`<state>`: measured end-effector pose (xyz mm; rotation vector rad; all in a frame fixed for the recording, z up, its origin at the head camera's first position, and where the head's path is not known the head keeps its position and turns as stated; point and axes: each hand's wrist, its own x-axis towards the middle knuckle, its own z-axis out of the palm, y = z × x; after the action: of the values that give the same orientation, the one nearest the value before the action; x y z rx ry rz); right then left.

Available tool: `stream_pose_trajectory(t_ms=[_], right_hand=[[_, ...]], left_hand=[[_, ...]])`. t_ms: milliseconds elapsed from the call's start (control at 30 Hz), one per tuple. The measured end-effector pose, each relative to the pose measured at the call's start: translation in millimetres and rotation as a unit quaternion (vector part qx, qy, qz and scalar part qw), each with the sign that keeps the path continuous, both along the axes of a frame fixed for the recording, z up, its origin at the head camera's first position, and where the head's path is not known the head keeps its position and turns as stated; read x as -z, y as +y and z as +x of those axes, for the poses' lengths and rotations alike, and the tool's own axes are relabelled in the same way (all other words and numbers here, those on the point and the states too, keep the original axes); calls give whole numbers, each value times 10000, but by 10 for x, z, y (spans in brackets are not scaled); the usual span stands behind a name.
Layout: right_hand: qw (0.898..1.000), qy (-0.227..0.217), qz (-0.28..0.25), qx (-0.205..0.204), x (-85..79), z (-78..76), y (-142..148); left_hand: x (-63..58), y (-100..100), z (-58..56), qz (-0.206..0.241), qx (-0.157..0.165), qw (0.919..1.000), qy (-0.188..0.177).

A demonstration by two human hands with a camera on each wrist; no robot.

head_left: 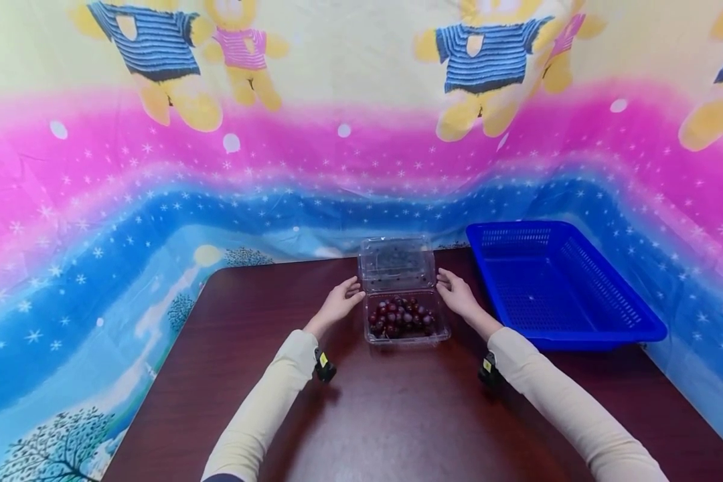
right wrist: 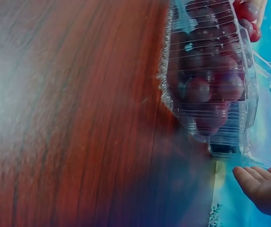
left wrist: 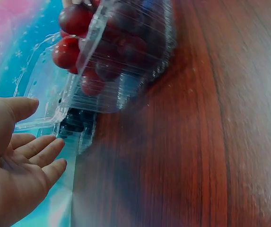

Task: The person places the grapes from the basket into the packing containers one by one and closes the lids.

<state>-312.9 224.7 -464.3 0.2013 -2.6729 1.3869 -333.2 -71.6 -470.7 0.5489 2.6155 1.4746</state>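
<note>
A clear plastic clamshell box (head_left: 370,338) full of dark red grapes (head_left: 400,318) stands on the table, its lid (head_left: 397,268) raised at the back. My left hand (head_left: 339,301) is beside the left of the hinge, fingers relaxed and thumb apart, holding nothing. On the opposite side my right hand (head_left: 460,296) is likewise loose, its fingertips close to the lid's edge. In the left wrist view, the left hand (left wrist: 19,161) has its palm turned toward the box. Only part of the right hand (right wrist: 265,189) shows in the right wrist view.
A large blue plastic basket (head_left: 584,338) with slotted sides sits at the right of the dark wooden table (head_left: 385,408). Some dark contents (left wrist: 76,120) in clear plastic show behind the grapes in the left wrist view. A patterned cloth (head_left: 337,154) hangs behind the table.
</note>
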Motion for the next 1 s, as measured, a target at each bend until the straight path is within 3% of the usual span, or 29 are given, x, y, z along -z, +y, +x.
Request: stream_pose_trajectory(t_ms=[200,300,433,567,667,867,1000], right_hand=[[9963,-448,-728,30,-5,-58,-27],[9906,-665,-1196,26,-15,-83,-38],[9845,-811,-1556,45,-31,-116,-49],[9825,-885,-1638,97,-45,-133,-56],[9779,-999,-1835,94,-60,-143,-59],[9703,-965,-2216,52,-75,-171,-64],[9675,-935,-2350,39,-61,-183,-50]], left_hand=[[-12,-13,-31,517,-63,9982,-310],[-126,-8,40,706,-63,9963,-483],[-105,4,-2,876,-223,9937,-657],[13,8,-104,1005,-332,9918,-720],[4,13,-113,1298,-339,9870,-882],[-29,19,-124,2047,-458,9687,-1325],[-25,28,-138,2072,-404,9672,-1413]])
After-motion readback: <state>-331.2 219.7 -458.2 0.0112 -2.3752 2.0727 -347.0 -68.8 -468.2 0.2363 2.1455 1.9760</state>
